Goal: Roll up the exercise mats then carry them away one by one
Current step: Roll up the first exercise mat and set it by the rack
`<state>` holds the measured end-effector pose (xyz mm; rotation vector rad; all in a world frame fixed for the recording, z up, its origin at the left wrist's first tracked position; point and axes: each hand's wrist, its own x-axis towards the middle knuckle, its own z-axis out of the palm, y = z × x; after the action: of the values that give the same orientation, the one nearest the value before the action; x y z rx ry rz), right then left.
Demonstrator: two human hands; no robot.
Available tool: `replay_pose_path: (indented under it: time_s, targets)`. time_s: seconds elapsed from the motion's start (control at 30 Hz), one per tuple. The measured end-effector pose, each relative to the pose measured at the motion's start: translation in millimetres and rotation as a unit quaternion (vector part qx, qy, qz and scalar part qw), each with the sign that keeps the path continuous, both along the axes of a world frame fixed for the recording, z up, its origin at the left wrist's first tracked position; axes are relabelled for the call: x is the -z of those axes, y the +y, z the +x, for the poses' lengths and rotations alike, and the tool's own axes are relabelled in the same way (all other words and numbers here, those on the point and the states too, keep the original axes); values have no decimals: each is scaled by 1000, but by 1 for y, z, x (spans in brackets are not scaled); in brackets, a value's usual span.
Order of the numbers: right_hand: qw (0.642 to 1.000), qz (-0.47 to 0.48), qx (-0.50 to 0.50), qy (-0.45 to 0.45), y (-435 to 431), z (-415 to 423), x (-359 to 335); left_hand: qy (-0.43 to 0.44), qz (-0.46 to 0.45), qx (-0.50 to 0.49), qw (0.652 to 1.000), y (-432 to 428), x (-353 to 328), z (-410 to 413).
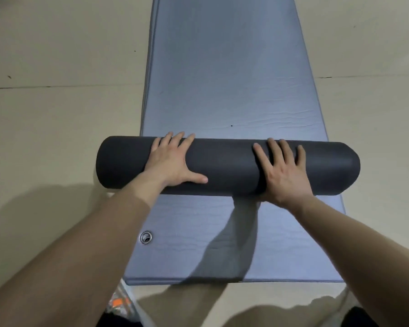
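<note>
A dark grey mat roll (229, 166) lies crosswise on a blue-grey mat (224, 74) that stretches flat away from me on the floor. My left hand (172, 159) presses flat on the roll's left half, fingers spread over its top. On the right half rests my right hand (281, 171), also flat with straight fingers. The roll overhangs the blue-grey mat at both ends. A metal eyelet (146, 237) sits near that mat's near left corner.
Beige tiled floor (57, 114) surrounds the mat on both sides. A clear wrapper with orange bits (122, 303) lies at the bottom edge near my legs. My arms cast shadows over the mat's near end.
</note>
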<state>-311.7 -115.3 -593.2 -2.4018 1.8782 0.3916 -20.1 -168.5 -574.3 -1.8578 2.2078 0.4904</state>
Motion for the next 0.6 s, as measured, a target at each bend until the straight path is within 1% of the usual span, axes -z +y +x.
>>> replay_pose_path:
  time_s: [0.07, 0.17, 0.23, 0.27, 0.33, 0.37, 0.43, 0.47, 0.5, 0.53, 0.57, 0.6]
  targets:
    - [1000, -2, -4, -9, -25, -1, -4, 6, -40, -8, 999, -5, 6, 5]
    - [999, 23, -24, 15, -49, -5, -11, -5, -126, -35, 991, 9, 19, 5]
    - [998, 45, -33, 24, -62, -5, -20, 23, -162, -106, 981, 27, 27, 2]
    - [997, 64, -32, 23, -68, -2, -25, 50, -181, -156, 970, 38, 30, 0]
    - [994, 110, -19, 10, -73, 9, -35, 113, -212, -280, 930, 62, 32, -9]
    - [991, 134, -5, -2, -71, 17, -38, 154, -192, -348, 905, 75, 30, -15]
    - [982, 180, 28, -41, -54, 40, -37, 265, -85, -475, 835, 98, 43, -26]
    - [977, 195, 45, -66, -41, 56, -35, 327, -11, -516, 791, 107, 50, -29]
    - [973, 205, 61, -90, -27, 74, -33, 389, 48, -537, 747, 118, 50, -31]
    - [967, 212, 76, -116, -14, 93, -31, 427, 89, -546, 715, 127, 53, -30]
    - [962, 218, 91, -135, -2, 111, -29, 438, 109, -548, 705, 136, 50, -27]
    - [957, 221, 102, -155, 8, 127, -27, 438, 113, -540, 710, 142, 43, -21]
